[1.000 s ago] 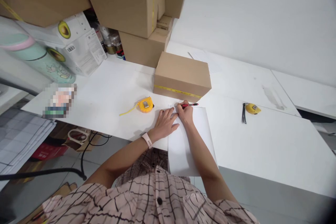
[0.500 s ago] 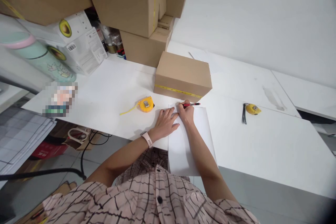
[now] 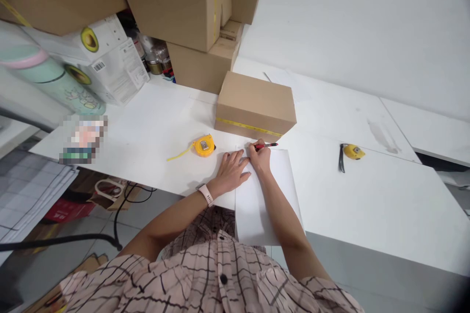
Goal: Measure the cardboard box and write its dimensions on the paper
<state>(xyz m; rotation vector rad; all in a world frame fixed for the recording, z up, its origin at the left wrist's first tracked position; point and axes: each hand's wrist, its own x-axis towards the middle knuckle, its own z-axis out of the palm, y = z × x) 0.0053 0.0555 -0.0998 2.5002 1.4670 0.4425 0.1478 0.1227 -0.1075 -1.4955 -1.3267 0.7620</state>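
The right hand [image 3: 260,157] pinches a red pen [image 3: 270,145] between its fingers over the paper [image 3: 251,210]; the left hand [image 3: 230,171] lies flat, fingers spread. A carton [image 3: 257,98] stands just beyond.

Light's running bright and diffuse; table [image 3: 348,200] is washing toward white. Right forearm [image 3: 281,210] is casting a soft shadow leftward on the paper [image 3: 246,220]. Floor [image 3: 137,215] near left is reading dimmer. Wide-angle distortion is stretching the left bottle [image 3: 60,80]; near right corner is vignetting black.
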